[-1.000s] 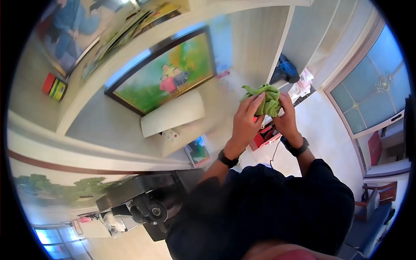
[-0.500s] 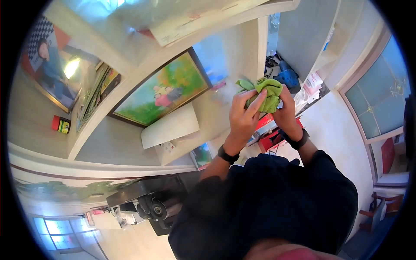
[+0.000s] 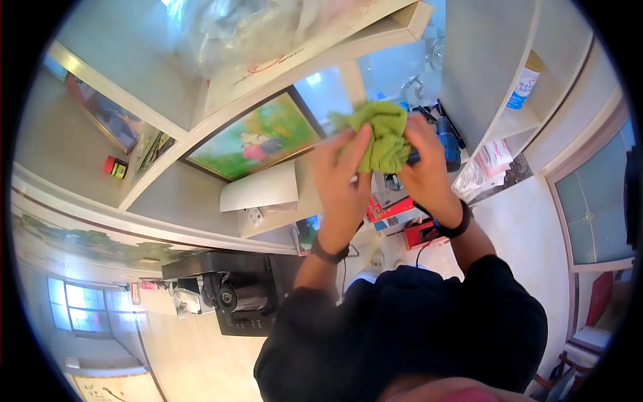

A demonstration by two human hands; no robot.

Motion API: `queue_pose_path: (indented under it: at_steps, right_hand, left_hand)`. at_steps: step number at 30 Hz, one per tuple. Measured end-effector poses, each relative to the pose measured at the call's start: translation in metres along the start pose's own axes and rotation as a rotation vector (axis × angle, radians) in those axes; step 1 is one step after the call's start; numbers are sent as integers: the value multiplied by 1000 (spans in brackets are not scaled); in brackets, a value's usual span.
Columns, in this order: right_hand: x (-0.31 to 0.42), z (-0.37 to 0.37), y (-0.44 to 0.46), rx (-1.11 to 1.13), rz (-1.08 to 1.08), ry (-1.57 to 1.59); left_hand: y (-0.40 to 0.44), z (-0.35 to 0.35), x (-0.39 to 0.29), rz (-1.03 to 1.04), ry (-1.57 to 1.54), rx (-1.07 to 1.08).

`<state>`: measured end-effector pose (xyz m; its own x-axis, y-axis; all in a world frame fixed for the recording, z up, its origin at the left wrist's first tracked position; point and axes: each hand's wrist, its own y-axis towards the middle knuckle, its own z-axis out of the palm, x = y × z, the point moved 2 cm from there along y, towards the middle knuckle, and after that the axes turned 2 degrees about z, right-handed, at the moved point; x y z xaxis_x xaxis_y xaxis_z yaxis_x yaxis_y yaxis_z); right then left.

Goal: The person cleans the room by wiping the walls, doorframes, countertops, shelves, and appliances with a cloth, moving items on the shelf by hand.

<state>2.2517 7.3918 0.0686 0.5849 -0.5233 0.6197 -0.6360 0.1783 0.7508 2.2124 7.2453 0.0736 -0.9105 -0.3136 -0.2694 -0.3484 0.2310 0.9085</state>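
A: What's in the shelf unit (image 3: 144,90)?
B: Middle compartment: a framed painting (image 3: 258,137) leaning back, with a curved white sheet (image 3: 260,193) in front. Left of that, a red-lidded jar (image 3: 118,168) stands in its own compartment, near a framed photo (image 3: 110,120). Clear plastic bags (image 3: 251,33) fill a compartment at the top of the frame.
A: And on the right?
B: A blue power drill (image 3: 449,144) lies just right of the hands, and a yellow-topped can (image 3: 526,80) stands at the upper right. Below the hands there's a red box (image 3: 423,234); its contents are too small to tell.
A: How does the green cloth (image 3: 385,137) look?
B: Bunched and creased, with a ribbed weave, just above the frame's centre. The left hand (image 3: 343,177) and right hand (image 3: 429,164) pinch it from either side, though the left is blurred.
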Motion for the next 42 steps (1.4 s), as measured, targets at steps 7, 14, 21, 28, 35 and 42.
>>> queue_pose_path:
  at_steps: [7,14,21,28,35,42]
  right_hand:
    - [-3,1,-12,65,160,101]
    - [33,-11,43,-167,-209,14]
    - [40,-18,57,-152,-184,-69]
    - [58,-13,60,-108,-150,-193]
    - [75,15,59,-75,-178,-296]
    - [98,75,58,-67,-255,-357]
  left_hand:
    - [-25,8,-1,-69,11,20]
    - [46,-3,-27,-24,84,-224]
    - [61,-2,-25,-49,71,-300]
    - [57,-8,-12,-113,-55,-315]
    - [45,-31,13,-167,-141,-347]
    - [34,-86,41,-129,-65,-396]
